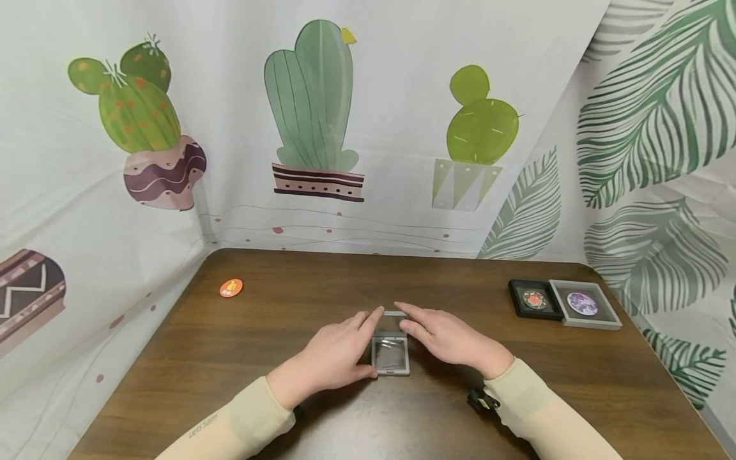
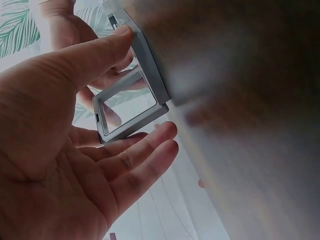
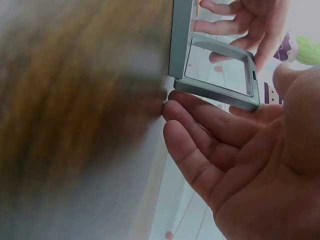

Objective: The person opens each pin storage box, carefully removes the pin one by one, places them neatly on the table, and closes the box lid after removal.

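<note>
Head view: a cactus-printed curtain backs the wooden table; an orange disc sits near its far left corner, black frame and grey frame near the far right. Mid-table, left hand and right hand, apart, fingers extended, touch a hinged case.

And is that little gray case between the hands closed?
No, the gray case is open: one half is tilted up at an angle from the other.
</note>
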`<action>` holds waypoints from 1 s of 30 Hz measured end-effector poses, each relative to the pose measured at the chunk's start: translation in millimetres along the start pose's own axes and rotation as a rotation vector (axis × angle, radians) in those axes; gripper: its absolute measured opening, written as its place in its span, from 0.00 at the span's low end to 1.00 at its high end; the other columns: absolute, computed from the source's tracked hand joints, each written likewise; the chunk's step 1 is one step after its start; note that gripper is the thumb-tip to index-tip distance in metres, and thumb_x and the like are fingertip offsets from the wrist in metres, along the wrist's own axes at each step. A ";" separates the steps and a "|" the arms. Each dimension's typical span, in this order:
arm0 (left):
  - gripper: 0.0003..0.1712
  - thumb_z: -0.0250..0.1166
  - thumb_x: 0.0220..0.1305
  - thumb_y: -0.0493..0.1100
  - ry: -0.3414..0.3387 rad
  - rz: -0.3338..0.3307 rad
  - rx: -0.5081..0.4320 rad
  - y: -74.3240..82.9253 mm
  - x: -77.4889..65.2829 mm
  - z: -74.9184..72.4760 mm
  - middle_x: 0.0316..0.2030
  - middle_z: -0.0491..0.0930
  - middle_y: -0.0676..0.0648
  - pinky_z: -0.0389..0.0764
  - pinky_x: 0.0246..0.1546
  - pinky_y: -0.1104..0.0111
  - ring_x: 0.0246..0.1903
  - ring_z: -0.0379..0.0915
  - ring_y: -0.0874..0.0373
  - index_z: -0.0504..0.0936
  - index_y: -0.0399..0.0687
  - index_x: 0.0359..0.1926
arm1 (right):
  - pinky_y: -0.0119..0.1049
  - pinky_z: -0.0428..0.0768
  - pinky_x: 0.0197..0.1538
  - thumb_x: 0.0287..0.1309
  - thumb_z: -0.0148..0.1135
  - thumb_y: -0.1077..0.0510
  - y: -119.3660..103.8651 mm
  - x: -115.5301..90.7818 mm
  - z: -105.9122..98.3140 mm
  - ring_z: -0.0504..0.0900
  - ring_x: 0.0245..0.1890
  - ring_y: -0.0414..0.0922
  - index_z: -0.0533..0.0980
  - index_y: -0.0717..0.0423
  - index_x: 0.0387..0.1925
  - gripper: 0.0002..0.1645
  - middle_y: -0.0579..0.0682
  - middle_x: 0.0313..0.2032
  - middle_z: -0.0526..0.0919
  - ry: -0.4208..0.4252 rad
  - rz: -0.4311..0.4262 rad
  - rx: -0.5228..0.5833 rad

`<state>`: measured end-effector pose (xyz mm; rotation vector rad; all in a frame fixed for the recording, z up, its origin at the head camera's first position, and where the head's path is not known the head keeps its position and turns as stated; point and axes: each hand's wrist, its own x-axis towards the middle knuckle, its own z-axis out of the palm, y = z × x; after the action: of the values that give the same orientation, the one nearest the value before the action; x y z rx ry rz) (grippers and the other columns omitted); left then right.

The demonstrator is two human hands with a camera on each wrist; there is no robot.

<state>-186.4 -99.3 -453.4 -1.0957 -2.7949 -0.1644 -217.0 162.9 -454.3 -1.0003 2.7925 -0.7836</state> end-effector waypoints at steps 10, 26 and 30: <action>0.64 0.72 0.50 0.67 0.012 0.018 0.034 1.2 -2.1 0.3 0.59 0.72 0.43 0.80 0.32 0.62 0.40 0.79 0.55 0.50 0.41 0.76 | 0.46 0.75 0.53 0.75 0.35 0.35 -2.6 1.3 -0.3 0.80 0.41 0.38 0.69 0.43 0.68 0.32 0.43 0.40 0.84 0.028 0.069 0.131; 0.61 0.74 0.48 0.65 0.046 0.054 0.061 -0.2 -2.1 2.1 0.54 0.74 0.47 0.79 0.29 0.63 0.33 0.78 0.57 0.54 0.43 0.74 | 0.45 0.74 0.54 0.73 0.41 0.34 -3.3 0.3 -2.1 0.78 0.46 0.35 0.76 0.36 0.61 0.27 0.39 0.43 0.84 -0.003 0.130 0.158; 0.61 0.74 0.49 0.65 0.049 0.069 0.054 -1.7 -2.0 1.7 0.51 0.75 0.48 0.78 0.29 0.64 0.32 0.77 0.58 0.54 0.43 0.74 | 0.44 0.72 0.58 0.72 0.43 0.34 -2.0 -0.6 -3.4 0.76 0.54 0.37 0.77 0.38 0.60 0.27 0.37 0.52 0.81 -0.028 0.111 0.159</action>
<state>-186.3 -101.6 -455.5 -1.1569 -2.6979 -0.1059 -216.2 163.4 -450.4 -0.8163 2.6842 -0.9506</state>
